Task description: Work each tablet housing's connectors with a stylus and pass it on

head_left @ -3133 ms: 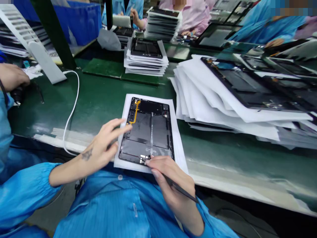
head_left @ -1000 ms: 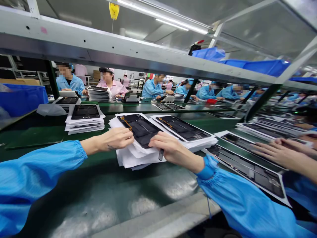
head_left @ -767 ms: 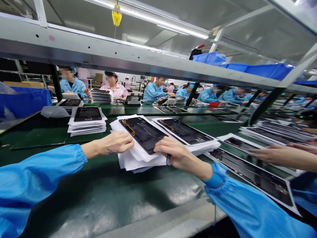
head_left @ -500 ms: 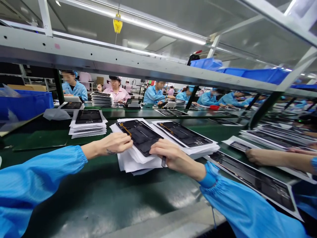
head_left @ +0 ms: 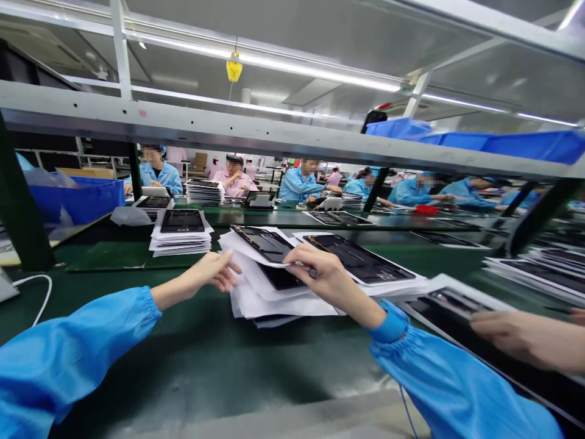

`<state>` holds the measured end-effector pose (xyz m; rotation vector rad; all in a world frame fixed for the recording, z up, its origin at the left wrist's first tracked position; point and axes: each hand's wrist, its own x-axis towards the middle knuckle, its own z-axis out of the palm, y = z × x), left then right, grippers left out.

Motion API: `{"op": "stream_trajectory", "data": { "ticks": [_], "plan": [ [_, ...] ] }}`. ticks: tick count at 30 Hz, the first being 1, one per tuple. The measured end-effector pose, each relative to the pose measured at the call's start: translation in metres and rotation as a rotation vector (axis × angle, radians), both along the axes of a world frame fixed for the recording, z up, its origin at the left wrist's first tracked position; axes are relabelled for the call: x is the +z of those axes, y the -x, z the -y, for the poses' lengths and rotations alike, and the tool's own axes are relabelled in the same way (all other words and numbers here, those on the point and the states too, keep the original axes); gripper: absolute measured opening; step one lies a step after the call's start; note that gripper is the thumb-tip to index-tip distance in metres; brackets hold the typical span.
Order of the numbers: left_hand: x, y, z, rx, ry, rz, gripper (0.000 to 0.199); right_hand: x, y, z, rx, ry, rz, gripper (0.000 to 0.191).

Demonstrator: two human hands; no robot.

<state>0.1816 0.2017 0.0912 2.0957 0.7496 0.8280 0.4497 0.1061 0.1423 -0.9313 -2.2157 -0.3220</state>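
Observation:
My right hand (head_left: 315,265) pinches the near edge of a white sheet with a black tablet-like panel (head_left: 265,242) on it, lifted and tilted above the middle stack (head_left: 260,299). A small dark item also shows in that hand. Under the raised sheet, another black panel (head_left: 281,277) is partly visible. My left hand (head_left: 217,271) is open beside the stack's left side, fingers spread, holding nothing. Just right of the raised panel, a second black panel (head_left: 361,259) lies on white sheets.
Another stack (head_left: 180,241) stands at the left, near a blue bin (head_left: 77,198). At the right, a co-worker's blurred hand (head_left: 507,329) is over a panel. A metal shelf beam (head_left: 205,131) crosses above; several people sit opposite.
My right hand has raised the near edge of the top sheet and panel, uncovering a panel beneath. My left hand has let go and opened. The co-worker's hand has moved nearer.

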Motion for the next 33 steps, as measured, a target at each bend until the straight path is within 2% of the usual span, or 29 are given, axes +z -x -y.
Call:
{"op": "stream_trajectory", "data": {
  "ticks": [3, 5, 7, 10, 12, 14, 16, 18, 20, 22, 24, 26, 28, 29, 31, 33],
  "plan": [
    [0.007, -0.018, -0.006, 0.011, 0.254, 0.131, 0.076, 0.003, 0.023, -0.005, 0.033, 0.01, 0.013, 0.015],
    [0.014, -0.027, -0.007, 0.07, 0.352, 0.244, 0.069, -0.003, 0.042, 0.0, 0.067, 0.02, 0.045, 0.022],
    [0.019, -0.022, 0.003, 0.124, 0.405, 0.348, 0.058, -0.013, 0.06, 0.017, 0.091, 0.02, 0.067, 0.026],
    [0.014, 0.018, 0.038, 0.162, 0.459, 0.426, 0.05, -0.032, 0.078, 0.063, 0.131, 0.026, -0.001, 0.035],
    [0.001, 0.058, 0.069, 0.202, 0.53, 0.397, 0.053, -0.044, 0.086, 0.097, 0.177, 0.065, -0.185, 0.052],
    [-0.016, 0.094, 0.097, 0.346, 0.707, 0.311, 0.06, -0.056, 0.096, 0.124, 0.166, 0.093, -0.307, 0.067],
    [-0.034, 0.117, 0.12, 0.443, 0.802, 0.256, 0.066, -0.066, 0.11, 0.137, 0.19, 0.177, -0.448, 0.067],
    [-0.046, 0.128, 0.135, 0.487, 0.8, 0.202, 0.068, -0.074, 0.128, 0.141, 0.266, 0.281, -0.628, 0.053],
    [-0.053, 0.132, 0.141, 0.48, 0.713, 0.143, 0.065, -0.083, 0.146, 0.14, 0.329, 0.356, -0.768, 0.032],
    [-0.056, 0.138, 0.137, 0.412, 0.563, 0.094, 0.058, -0.092, 0.162, 0.14, 0.312, 0.408, -0.804, 0.014],
    [-0.057, 0.149, 0.132, 0.351, 0.35, -0.041, 0.053, -0.102, 0.173, 0.141, 0.262, 0.471, -0.742, 0.019],
    [-0.055, 0.162, 0.133, 0.361, 0.095, -0.294, 0.049, -0.112, 0.182, 0.145, 0.23, 0.52, -0.632, 0.028],
    [-0.053, 0.171, 0.143, 0.4, -0.208, -0.52, 0.039, -0.12, 0.19, 0.15, 0.237, 0.507, -0.512, 0.03],
    [-0.053, 0.174, 0.152, 0.391, -0.348, -0.567, 0.031, -0.123, 0.193, 0.152, 0.242, 0.48, -0.459, 0.029],
    [-0.055, 0.176, 0.171, 0.282, -0.493, -0.522, 0.023, -0.128, 0.196, 0.153, 0.254, 0.422, -0.377, 0.028],
    [-0.059, 0.175, 0.189, 0.156, -0.471, -0.394, 0.019, -0.13, 0.193, 0.152, 0.286, 0.38, -0.344, 0.027]
  ]
}}
